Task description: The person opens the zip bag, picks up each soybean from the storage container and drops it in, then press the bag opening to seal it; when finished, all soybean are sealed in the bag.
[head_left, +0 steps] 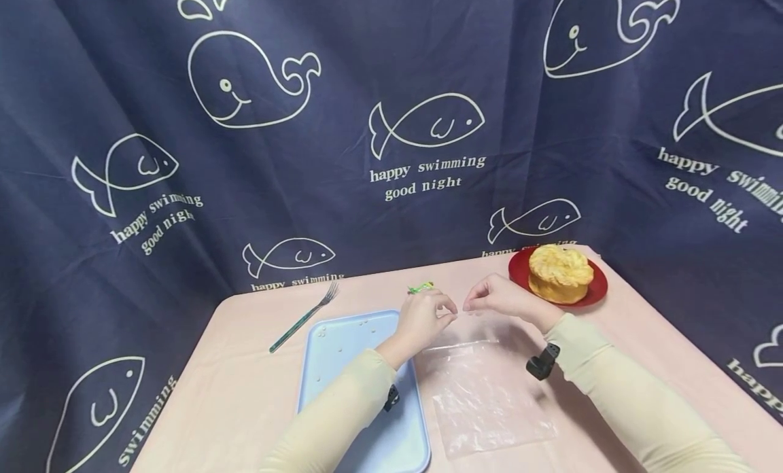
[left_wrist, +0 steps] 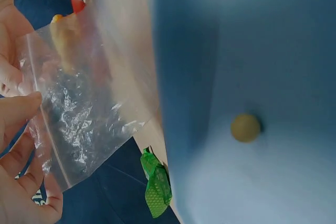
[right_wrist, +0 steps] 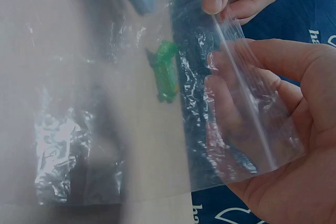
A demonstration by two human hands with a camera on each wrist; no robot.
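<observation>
Two hands meet over the middle of the pink-clothed table, each pinching the top edge of a clear plastic zip bag. The left hand grips one end of the bag's mouth between thumb and fingers, and the right hand clamps the other end, with its thumb pressed against the zip strip as the right wrist view shows. The bag hangs from that raised edge while its lower part lies crumpled on the cloth just right of the light blue rectangular plastic tray.

Judging from how things lie, the work looks to be at an early stage: the bag appears to hold nothing, and whether its mouth is parted or sealed cannot be told. Several small pale yellow round beads sit scattered on the tray, and one shows large in the left wrist view. The round golden pastry rests untouched on the red plate at the far right, and the teal-handled metal fork lies unused left of the tray.

A small green mesh-patterned wrapper lies beyond the left hand; what it is cannot be made out. The left forearm covers the tray's near right part, both wrist views are blurred at close range, and the beads are too small to count or identify.
</observation>
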